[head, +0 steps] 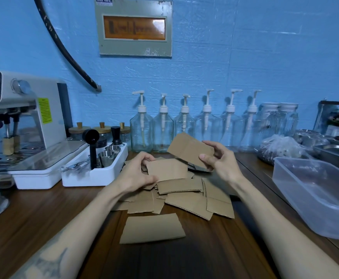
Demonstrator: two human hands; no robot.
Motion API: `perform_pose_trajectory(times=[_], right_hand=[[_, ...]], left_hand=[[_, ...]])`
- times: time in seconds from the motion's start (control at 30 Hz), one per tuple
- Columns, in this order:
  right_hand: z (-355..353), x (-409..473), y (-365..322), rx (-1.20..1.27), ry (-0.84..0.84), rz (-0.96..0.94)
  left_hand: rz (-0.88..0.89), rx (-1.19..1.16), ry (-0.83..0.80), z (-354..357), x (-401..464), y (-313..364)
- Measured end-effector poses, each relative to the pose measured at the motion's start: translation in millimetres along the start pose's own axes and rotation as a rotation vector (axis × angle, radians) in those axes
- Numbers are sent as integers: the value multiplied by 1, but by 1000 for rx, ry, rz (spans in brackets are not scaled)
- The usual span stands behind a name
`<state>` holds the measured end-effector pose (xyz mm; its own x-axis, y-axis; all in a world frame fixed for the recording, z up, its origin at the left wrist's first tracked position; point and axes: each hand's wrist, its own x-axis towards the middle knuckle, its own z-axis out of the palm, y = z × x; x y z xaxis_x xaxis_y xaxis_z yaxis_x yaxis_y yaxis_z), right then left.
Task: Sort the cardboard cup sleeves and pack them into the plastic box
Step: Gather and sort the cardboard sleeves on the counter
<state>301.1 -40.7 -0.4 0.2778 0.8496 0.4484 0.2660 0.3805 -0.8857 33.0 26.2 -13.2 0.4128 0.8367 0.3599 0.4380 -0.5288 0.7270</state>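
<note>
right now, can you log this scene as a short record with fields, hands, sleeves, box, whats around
left hand: left hand grips a flat sleeve over the pile
right hand: right hand holds a raised sleeve
pile: loose sleeve pile on the wooden table
single sleeve: single sleeve lies apart, nearest the person
plastic box: plastic box at right, no sleeves in it
behind: pump bottles along the wall
left side: coffee machine, white tool tray
</note>
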Motion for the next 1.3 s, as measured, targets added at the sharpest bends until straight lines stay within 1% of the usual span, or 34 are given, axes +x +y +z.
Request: perform_pose_trajectory(times=[0.07, 0.13, 0.2, 0.3, 0.37, 0.43, 0.57, 0.6, 0.67, 0.8, 0.83, 0.9, 0.97, 1.07, 1.2, 1.3], right_hand=[[-2, 0, -2, 8, 40, -7], [-4, 1, -2, 10, 65, -8], [-4, 2, -2, 9, 76, -3], [-2, 1, 1, -7, 59, 12], [2, 1, 5, -31, 10, 24], [6, 0, 9, -63, -52, 27], [10, -1, 14, -160, -146, 6], [9, 0, 15, -186, -155, 5], [8, -1, 16, -244, -168, -1], [8, -4, 12, -234, -226, -13], [8, -5, 11, -231, -245, -12], [8, -7, 9, -214, -287, -1], [11, -9, 7, -203, -333, 14], [17, -12, 1, -191, -383, 35], [19, -15, -4, -256, -400, 27], [21, -16, -6, -270, -382, 12]], left_hand=[[-15, -132, 16, -1, 0, 2], [-31, -262, 72, -4, 2, 4], [-41, -408, 176, -9, 3, 8], [24, -618, 372, -14, 2, 16], [71, -688, 434, -17, 1, 21], [124, -589, 379, -15, 0, 23], [198, -187, 60, 7, -4, 19], [209, -82, 12, 11, -5, 17], [245, 51, -24, 12, -6, 14], [287, 225, -105, 3, -5, 8], [302, 216, -117, 2, -6, 7], [343, 130, -81, 2, -5, 9], [351, 46, 4, 5, -4, 13], [307, 14, 122, 13, -3, 17], [210, 153, 116, 30, -2, 11], [160, 165, 76, 37, 1, 4]])
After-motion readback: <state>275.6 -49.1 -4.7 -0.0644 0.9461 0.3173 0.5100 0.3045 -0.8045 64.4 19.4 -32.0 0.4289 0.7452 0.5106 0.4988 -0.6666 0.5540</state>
